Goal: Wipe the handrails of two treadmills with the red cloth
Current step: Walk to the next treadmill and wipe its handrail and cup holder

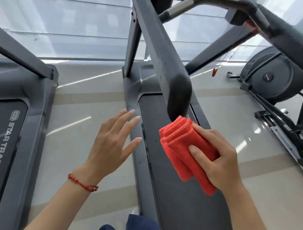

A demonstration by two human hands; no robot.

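Note:
My right hand [217, 159] grips a folded red cloth [179, 145], thumb on top and fingers behind. The cloth's upper edge touches the rounded end of a dark grey handrail [166, 51] that slopes up and away to the treadmill's console. My left hand [114, 141] hovers flat with fingers spread, left of the cloth, holding nothing; a red string bracelet circles its wrist. A second handrail [285, 34] of the same treadmill crosses the upper right. Another treadmill [9, 105], marked STAR TRAC, stands at the left with its own sloping rail [17, 51].
The treadmill belt [174, 188] runs under my right hand. Pale tiled floor [78, 127] separates the two treadmills. An elliptical machine with a dark flywheel [270, 76] stands at the right. A red safety clip [215, 72] hangs on a cord. Windows with blinds fill the background.

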